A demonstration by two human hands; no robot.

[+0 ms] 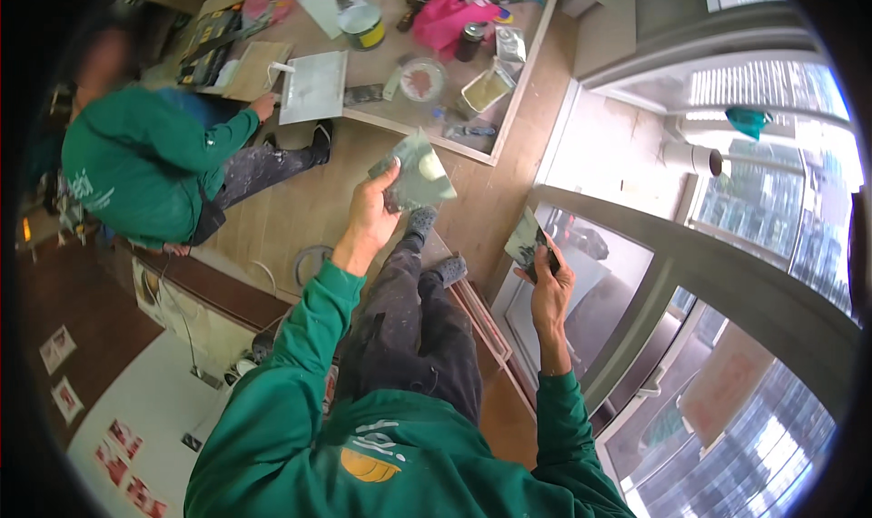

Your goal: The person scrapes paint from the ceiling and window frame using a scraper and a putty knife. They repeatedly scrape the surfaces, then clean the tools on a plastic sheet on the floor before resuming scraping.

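In my left hand (374, 205) I grip a square, flat metal plate (434, 189) by its edge, thumb on top. A lump of pale putty (429, 166) sits on its upper face. My right hand (550, 286) is closed on a putty knife (524, 238) with a broad blade and a dark handle, held near the glass door. The two tools are apart, at about the same height.
A low worktable (507, 123) ahead holds a paint can (361, 23), tubs, a dark jar (470, 41) and a pink bag (443, 20). A co-worker (145, 159) in green bends at its left. The framed glass door (599, 264) and windows stand on my right.
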